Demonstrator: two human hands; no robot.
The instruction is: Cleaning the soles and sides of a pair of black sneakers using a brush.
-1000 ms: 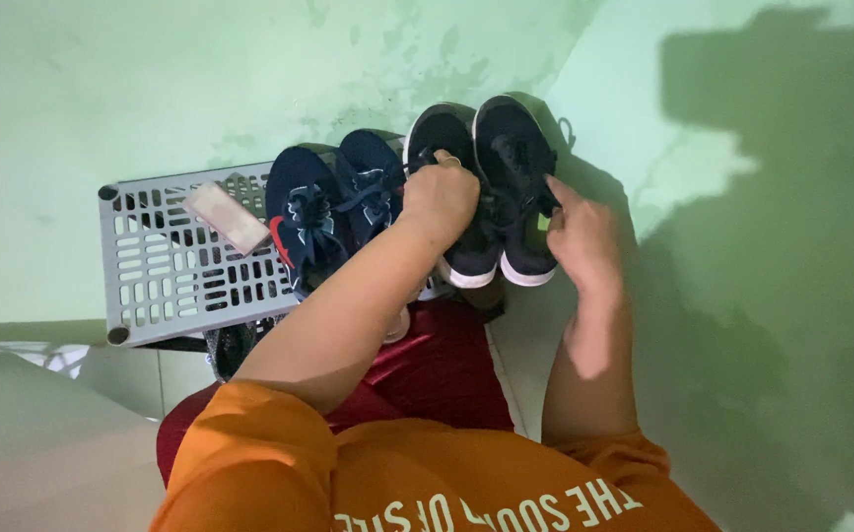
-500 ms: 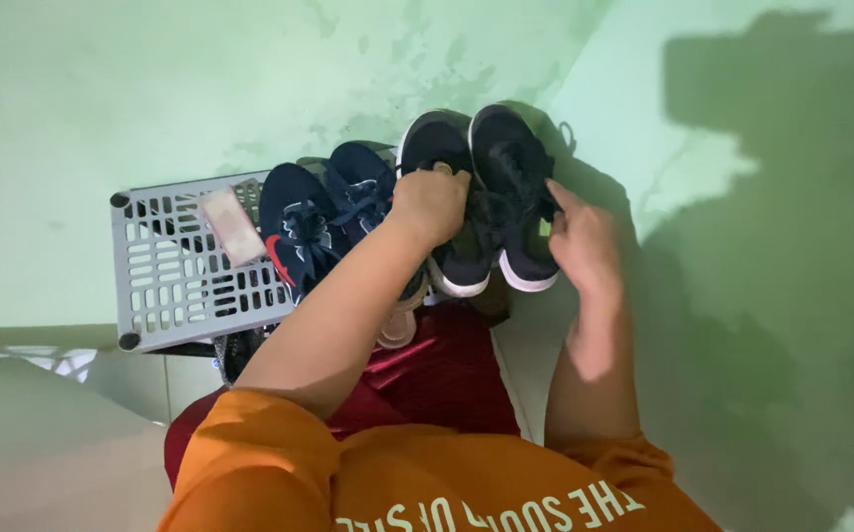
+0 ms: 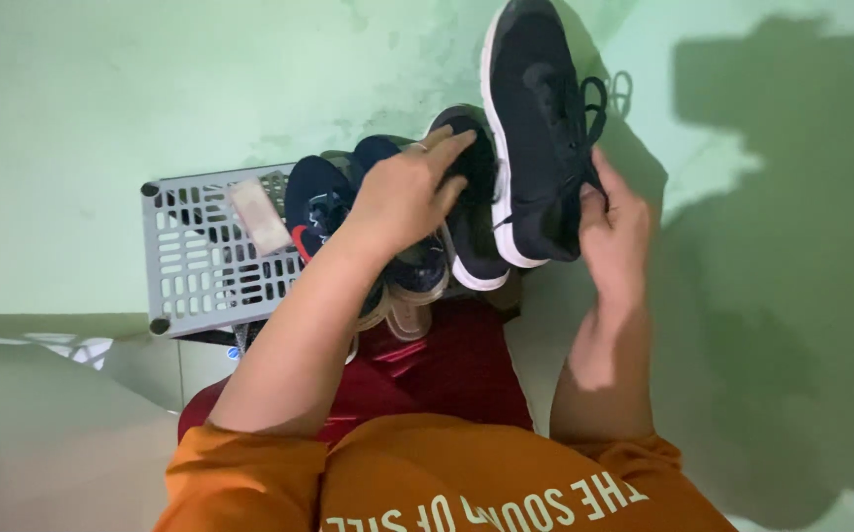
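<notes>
A grey slotted rack shelf [image 3: 200, 266] stands against the pale green wall [image 3: 102, 108], with a small pale flat block [image 3: 259, 216] lying on its left part. To its right on the shelf sits a pair of navy shoes [image 3: 320, 202], one with a red mark on its side, partly hidden under the person's left forearm. Just right of them rests a black shoe with a white sole [image 3: 476, 222], toe pointing far. The left hand [image 3: 404, 192] lies spread over this shoe's opening, fingers loosely curled on it. The right hand [image 3: 616, 227] grips the heel end of the raised black shoe [image 3: 535, 128], lifted clear above the shelf, laces dangling.
</notes>
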